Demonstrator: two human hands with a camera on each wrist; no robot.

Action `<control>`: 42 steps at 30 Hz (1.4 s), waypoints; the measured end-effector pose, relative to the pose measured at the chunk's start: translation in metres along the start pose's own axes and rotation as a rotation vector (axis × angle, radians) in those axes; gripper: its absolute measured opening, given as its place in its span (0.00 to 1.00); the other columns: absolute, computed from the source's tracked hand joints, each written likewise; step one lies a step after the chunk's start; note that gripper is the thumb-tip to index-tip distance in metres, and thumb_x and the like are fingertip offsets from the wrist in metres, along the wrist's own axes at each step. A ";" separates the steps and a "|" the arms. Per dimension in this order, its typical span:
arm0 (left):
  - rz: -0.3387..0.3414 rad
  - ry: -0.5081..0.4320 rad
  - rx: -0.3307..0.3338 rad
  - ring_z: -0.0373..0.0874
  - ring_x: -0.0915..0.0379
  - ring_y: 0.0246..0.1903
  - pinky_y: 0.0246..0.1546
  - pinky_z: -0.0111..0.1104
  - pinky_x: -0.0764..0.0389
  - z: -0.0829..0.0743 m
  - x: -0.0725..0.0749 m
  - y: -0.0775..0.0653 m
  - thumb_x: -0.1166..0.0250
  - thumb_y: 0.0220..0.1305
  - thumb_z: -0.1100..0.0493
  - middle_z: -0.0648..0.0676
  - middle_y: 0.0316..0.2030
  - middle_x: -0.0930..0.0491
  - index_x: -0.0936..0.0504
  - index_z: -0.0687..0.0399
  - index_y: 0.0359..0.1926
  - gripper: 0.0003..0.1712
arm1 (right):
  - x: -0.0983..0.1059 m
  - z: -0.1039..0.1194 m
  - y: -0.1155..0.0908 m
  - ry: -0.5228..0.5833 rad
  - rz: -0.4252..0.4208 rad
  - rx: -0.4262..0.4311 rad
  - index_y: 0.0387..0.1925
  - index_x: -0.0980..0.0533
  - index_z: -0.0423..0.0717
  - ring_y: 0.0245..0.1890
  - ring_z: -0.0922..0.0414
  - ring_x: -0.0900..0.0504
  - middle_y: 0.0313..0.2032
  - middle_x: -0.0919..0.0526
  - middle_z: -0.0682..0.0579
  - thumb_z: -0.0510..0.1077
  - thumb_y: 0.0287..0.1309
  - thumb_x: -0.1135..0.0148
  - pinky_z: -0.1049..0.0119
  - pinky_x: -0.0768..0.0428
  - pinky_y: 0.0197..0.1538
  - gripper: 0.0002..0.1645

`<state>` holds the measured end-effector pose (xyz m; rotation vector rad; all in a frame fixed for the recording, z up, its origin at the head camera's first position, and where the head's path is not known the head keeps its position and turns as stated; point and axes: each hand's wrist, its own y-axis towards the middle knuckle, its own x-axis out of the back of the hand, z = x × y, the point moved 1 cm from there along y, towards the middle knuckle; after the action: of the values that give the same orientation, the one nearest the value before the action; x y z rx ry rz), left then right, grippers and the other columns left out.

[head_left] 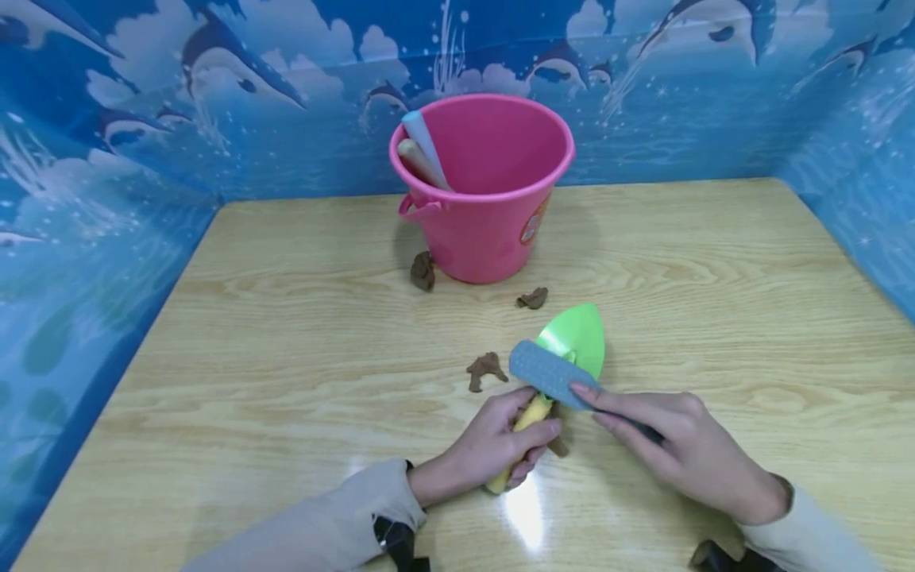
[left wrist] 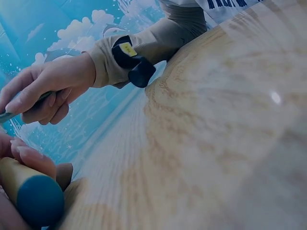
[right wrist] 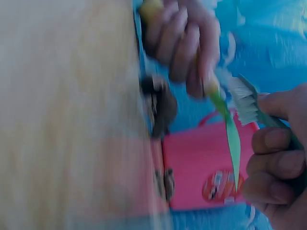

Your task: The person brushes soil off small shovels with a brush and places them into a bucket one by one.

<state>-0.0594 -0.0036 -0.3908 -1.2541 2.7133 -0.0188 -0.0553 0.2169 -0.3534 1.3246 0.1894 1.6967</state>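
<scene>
In the head view my left hand (head_left: 500,441) grips the yellow handle of a small garden trowel (head_left: 582,338), its green blade pointing away from me. The handle's blue end cap (left wrist: 42,199) shows in the left wrist view. My right hand (head_left: 689,449) holds a grey-blue brush (head_left: 546,369) by its dark handle, thumb on its back. From above, the brush head crosses the trowel where blade meets handle. White bristles (right wrist: 243,101) face the trowel's green neck in the right wrist view, close beside it. A brown clump (head_left: 557,445) lies partly hidden by my left hand.
A pink bucket (head_left: 475,246) stands at the back of the wooden table (head_left: 286,318), with a light-blue handle (head_left: 423,135) and a beige handle (head_left: 420,161) leaning inside it. Brown clumps (head_left: 486,370) lie between bucket and hands. A blue dolphin-print sheet (head_left: 307,119) surrounds the table.
</scene>
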 end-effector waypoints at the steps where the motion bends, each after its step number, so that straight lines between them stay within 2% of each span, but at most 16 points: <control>1: -0.002 0.007 0.000 0.37 0.39 0.08 0.05 0.30 0.34 0.000 0.000 0.000 0.45 0.69 0.62 0.50 0.14 0.32 0.32 0.64 0.35 0.08 | -0.002 0.003 0.000 0.014 0.022 0.014 0.51 0.20 0.41 0.49 0.64 0.20 0.48 0.16 0.51 0.49 0.72 0.50 0.76 0.22 0.49 0.20; 4: -0.015 0.007 0.000 0.37 0.39 0.08 0.04 0.30 0.35 -0.001 0.000 0.001 0.44 0.69 0.62 0.49 0.14 0.32 0.31 0.62 0.36 0.07 | -0.005 0.008 0.001 0.021 0.047 0.012 0.52 0.20 0.42 0.50 0.63 0.20 0.48 0.16 0.52 0.48 0.72 0.51 0.77 0.22 0.50 0.20; 11: -0.060 -0.043 -0.010 0.36 0.41 0.08 0.04 0.29 0.37 0.000 0.000 0.000 0.43 0.69 0.60 0.50 0.14 0.33 0.32 0.65 0.37 0.10 | 0.004 0.001 0.001 -0.091 -0.011 -0.026 0.52 0.19 0.44 0.45 0.63 0.18 0.44 0.15 0.51 0.53 0.72 0.53 0.77 0.21 0.46 0.23; 16: -0.050 -0.041 -0.035 0.36 0.40 0.08 0.05 0.29 0.37 0.001 0.000 -0.001 0.43 0.69 0.61 0.49 0.14 0.33 0.31 0.65 0.35 0.10 | 0.017 -0.009 0.000 -0.158 -0.080 -0.099 0.51 0.19 0.43 0.33 0.68 0.17 0.41 0.14 0.47 0.53 0.71 0.50 0.81 0.21 0.35 0.22; 17: -0.047 -0.041 -0.038 0.36 0.40 0.08 0.04 0.29 0.37 0.001 0.001 -0.001 0.43 0.69 0.61 0.49 0.14 0.33 0.31 0.65 0.34 0.10 | 0.020 -0.011 0.000 -0.165 -0.089 -0.129 0.52 0.20 0.43 0.28 0.72 0.20 0.36 0.13 0.49 0.50 0.70 0.48 0.82 0.24 0.31 0.20; 19: -0.038 -0.047 -0.045 0.36 0.40 0.07 0.04 0.29 0.38 0.001 0.001 -0.002 0.43 0.68 0.62 0.49 0.14 0.33 0.32 0.66 0.34 0.10 | 0.026 -0.014 -0.001 -0.176 -0.112 -0.180 0.53 0.20 0.41 0.19 0.76 0.31 0.37 0.13 0.47 0.45 0.68 0.44 0.82 0.30 0.25 0.17; 20: -0.032 -0.051 -0.047 0.36 0.40 0.07 0.04 0.29 0.38 0.001 0.001 -0.002 0.43 0.68 0.62 0.50 0.14 0.33 0.32 0.66 0.34 0.10 | 0.028 -0.015 -0.001 -0.182 -0.126 -0.202 0.53 0.21 0.41 0.16 0.77 0.36 0.32 0.13 0.50 0.43 0.67 0.42 0.82 0.33 0.23 0.17; 23: -0.013 -0.063 -0.053 0.36 0.41 0.07 0.03 0.29 0.38 0.001 0.001 -0.002 0.44 0.68 0.62 0.49 0.14 0.33 0.33 0.67 0.34 0.11 | 0.033 -0.016 -0.002 -0.193 -0.171 -0.245 0.53 0.21 0.39 0.13 0.76 0.51 0.16 0.27 0.61 0.40 0.65 0.41 0.83 0.43 0.18 0.17; 24: -0.009 -0.067 -0.052 0.35 0.41 0.08 0.03 0.29 0.38 0.001 0.001 -0.002 0.44 0.69 0.62 0.50 0.14 0.33 0.33 0.68 0.34 0.11 | 0.033 -0.017 -0.002 -0.188 -0.192 -0.228 0.52 0.21 0.37 0.13 0.76 0.45 0.20 0.20 0.58 0.42 0.66 0.42 0.84 0.40 0.19 0.17; 26: -0.006 -0.078 -0.044 0.35 0.41 0.08 0.04 0.29 0.38 0.001 0.001 -0.002 0.44 0.69 0.62 0.49 0.14 0.33 0.34 0.68 0.34 0.11 | 0.030 -0.014 -0.002 -0.153 -0.212 -0.165 0.49 0.20 0.35 0.14 0.76 0.38 0.21 0.20 0.60 0.46 0.68 0.44 0.85 0.37 0.19 0.19; 27: -0.008 -0.082 -0.042 0.35 0.41 0.07 0.03 0.29 0.38 0.000 0.001 -0.002 0.44 0.69 0.62 0.49 0.14 0.33 0.34 0.68 0.34 0.11 | 0.026 -0.012 -0.001 -0.136 -0.197 -0.130 0.48 0.19 0.35 0.17 0.76 0.30 0.26 0.16 0.57 0.48 0.69 0.45 0.86 0.32 0.23 0.20; 30: -0.018 -0.094 -0.027 0.35 0.42 0.07 0.03 0.29 0.38 -0.001 0.000 0.000 0.44 0.69 0.62 0.49 0.14 0.33 0.34 0.67 0.33 0.12 | 0.017 -0.005 0.000 -0.079 -0.088 -0.014 0.49 0.19 0.37 0.36 0.68 0.16 0.44 0.15 0.50 0.51 0.71 0.50 0.81 0.21 0.38 0.23; 32: -0.020 -0.108 -0.019 0.35 0.42 0.07 0.04 0.29 0.38 -0.001 -0.001 0.001 0.44 0.69 0.62 0.49 0.14 0.33 0.33 0.67 0.34 0.11 | 0.014 -0.004 -0.001 -0.080 -0.021 0.002 0.51 0.19 0.42 0.41 0.65 0.16 0.43 0.14 0.50 0.52 0.72 0.52 0.78 0.20 0.41 0.22; 35: -0.019 -0.135 0.001 0.35 0.42 0.07 0.05 0.28 0.38 -0.001 -0.001 0.001 0.45 0.69 0.62 0.49 0.15 0.34 0.33 0.67 0.35 0.11 | 0.018 -0.009 -0.003 -0.128 -0.017 -0.046 0.52 0.19 0.45 0.41 0.64 0.16 0.42 0.14 0.49 0.52 0.72 0.52 0.78 0.20 0.41 0.21; 38: -0.024 -0.153 0.030 0.36 0.42 0.08 0.05 0.28 0.39 -0.002 0.000 0.001 0.45 0.69 0.61 0.49 0.15 0.34 0.33 0.66 0.36 0.10 | 0.027 -0.021 -0.008 -0.205 -0.075 -0.145 0.53 0.20 0.44 0.29 0.69 0.18 0.38 0.13 0.47 0.47 0.69 0.45 0.81 0.22 0.34 0.17; 42: -0.034 -0.099 0.026 0.36 0.42 0.08 0.06 0.27 0.38 -0.007 0.004 0.000 0.45 0.70 0.61 0.49 0.16 0.33 0.32 0.67 0.36 0.10 | 0.039 -0.036 -0.015 -0.280 -0.119 -0.279 0.55 0.21 0.42 0.12 0.75 0.39 0.25 0.15 0.47 0.36 0.61 0.38 0.82 0.35 0.20 0.19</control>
<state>-0.0627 -0.0067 -0.3841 -1.2591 2.5996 0.0043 -0.0757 0.2680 -0.3511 1.2951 -0.1253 1.3654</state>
